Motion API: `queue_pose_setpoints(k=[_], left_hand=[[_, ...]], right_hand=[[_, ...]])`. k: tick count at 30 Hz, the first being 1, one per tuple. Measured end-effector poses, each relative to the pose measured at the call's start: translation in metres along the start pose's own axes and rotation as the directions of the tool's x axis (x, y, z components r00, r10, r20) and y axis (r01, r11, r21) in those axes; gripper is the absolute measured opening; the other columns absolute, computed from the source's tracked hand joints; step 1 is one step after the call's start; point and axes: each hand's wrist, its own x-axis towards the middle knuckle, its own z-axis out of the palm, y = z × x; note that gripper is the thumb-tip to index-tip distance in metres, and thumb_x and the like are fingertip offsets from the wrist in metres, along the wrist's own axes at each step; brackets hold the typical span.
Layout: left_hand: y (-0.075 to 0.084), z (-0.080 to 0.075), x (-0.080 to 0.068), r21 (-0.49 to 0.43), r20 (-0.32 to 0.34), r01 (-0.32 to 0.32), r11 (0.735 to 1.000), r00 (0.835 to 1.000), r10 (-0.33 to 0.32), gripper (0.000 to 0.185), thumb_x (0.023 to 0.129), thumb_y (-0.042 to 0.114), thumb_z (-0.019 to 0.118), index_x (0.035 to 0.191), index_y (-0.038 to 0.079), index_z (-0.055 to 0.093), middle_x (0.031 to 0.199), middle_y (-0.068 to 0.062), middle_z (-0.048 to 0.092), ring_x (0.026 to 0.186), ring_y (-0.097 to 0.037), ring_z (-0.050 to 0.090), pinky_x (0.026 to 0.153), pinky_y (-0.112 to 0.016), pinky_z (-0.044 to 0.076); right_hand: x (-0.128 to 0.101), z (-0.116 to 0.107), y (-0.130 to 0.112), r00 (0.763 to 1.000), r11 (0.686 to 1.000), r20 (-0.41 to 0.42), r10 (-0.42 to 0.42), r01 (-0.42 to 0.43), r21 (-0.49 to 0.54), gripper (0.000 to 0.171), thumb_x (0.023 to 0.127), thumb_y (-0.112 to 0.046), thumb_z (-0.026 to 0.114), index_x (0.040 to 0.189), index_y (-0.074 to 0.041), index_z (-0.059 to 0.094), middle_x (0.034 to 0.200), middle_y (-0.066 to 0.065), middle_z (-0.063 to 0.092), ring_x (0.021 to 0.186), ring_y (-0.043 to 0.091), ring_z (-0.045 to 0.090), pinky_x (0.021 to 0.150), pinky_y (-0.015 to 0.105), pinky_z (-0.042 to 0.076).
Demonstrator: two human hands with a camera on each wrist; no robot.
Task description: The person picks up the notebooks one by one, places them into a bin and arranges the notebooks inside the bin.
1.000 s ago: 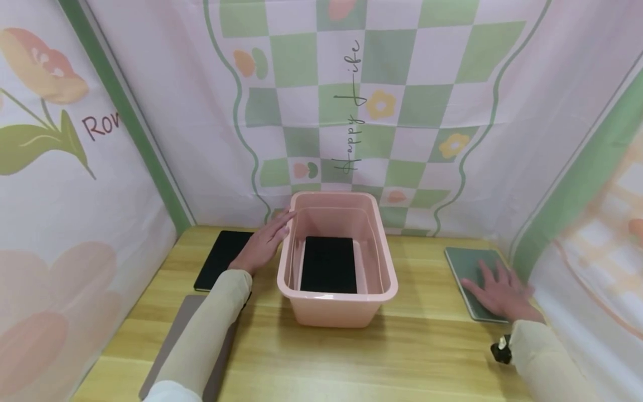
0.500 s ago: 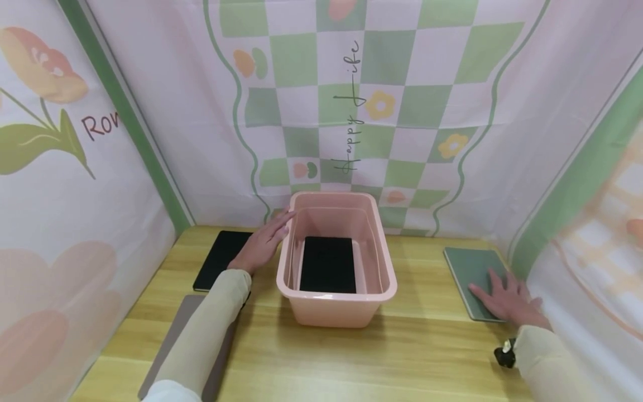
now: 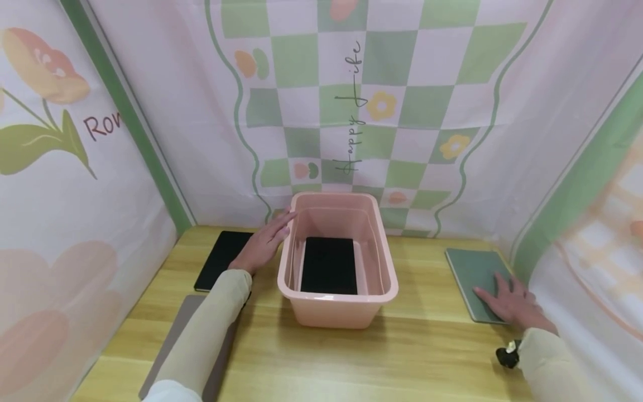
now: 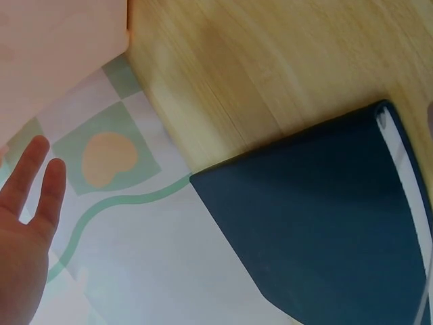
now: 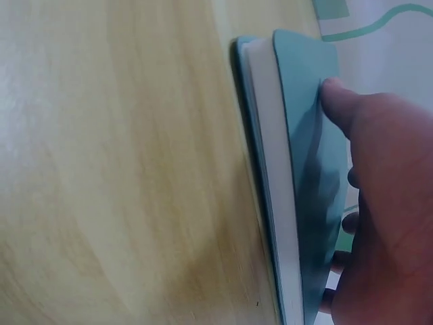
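My left hand [image 3: 261, 245] lies along the left rim of a pink plastic bin [image 3: 331, 312], its fingers straight and fingertips right at the rim. Inside the bin, a black notebook [image 3: 329, 265] lies flat on the bottom. On the right side of the table is a green notebook [image 3: 469, 265], with my right hand [image 3: 517, 307] spread over its near right part. The right wrist view shows the thumb [image 5: 338, 101] on the cover and the other fingertips along the notebook's far edge. Pale page edges [image 5: 270, 135] face that camera.
Left of the bin lies another dark notebook [image 4: 311, 210], partly beneath the left hand in the head view. A grey-brown flat item [image 3: 182, 326] sits nearer, half covered by the left sleeve. Patterned cloth [image 3: 382, 67] encloses the back and sides of the wooden table [image 3: 311, 368].
My right hand has slid to the right and slightly nearer across the green notebook, toward its right edge. The left hand, the bin and the notebooks stay where they were.
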Motion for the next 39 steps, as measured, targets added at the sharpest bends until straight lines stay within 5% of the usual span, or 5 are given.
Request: queue_pose_setpoints(k=[20,39], left_hand=[[0.001,0.0,-0.001,-0.003,0.006,0.032,0.999,0.999,-0.032,0.052,0.105,0.067,0.024,0.156,0.056,0.026,0.167,0.03,0.014,0.159,-0.018,0.02,0.126,-0.059,0.023],[0.0,0.001,-0.001,-0.015,0.004,0.022,1.0,1.0,-0.022,0.054,0.105,0.066,0.025,0.157,0.052,0.027,0.167,0.031,0.013,0.159,-0.018,0.02,0.127,-0.058,0.022]], right_hand=[[0.005,-0.017,0.013,0.999,0.997,-0.02,-0.026,0.024,-0.072,0.106,0.099,-0.065,0.047,0.14,0.03,0.023,0.132,0.059,0.034,0.11,0.076,0.041,0.087,0.075,0.041],[0.005,-0.023,0.011,0.996,0.996,0.005,0.093,-0.093,0.006,0.131,0.087,-0.078,0.057,0.147,0.026,0.005,0.132,0.066,0.011,0.114,0.082,0.025,0.093,0.084,0.033]])
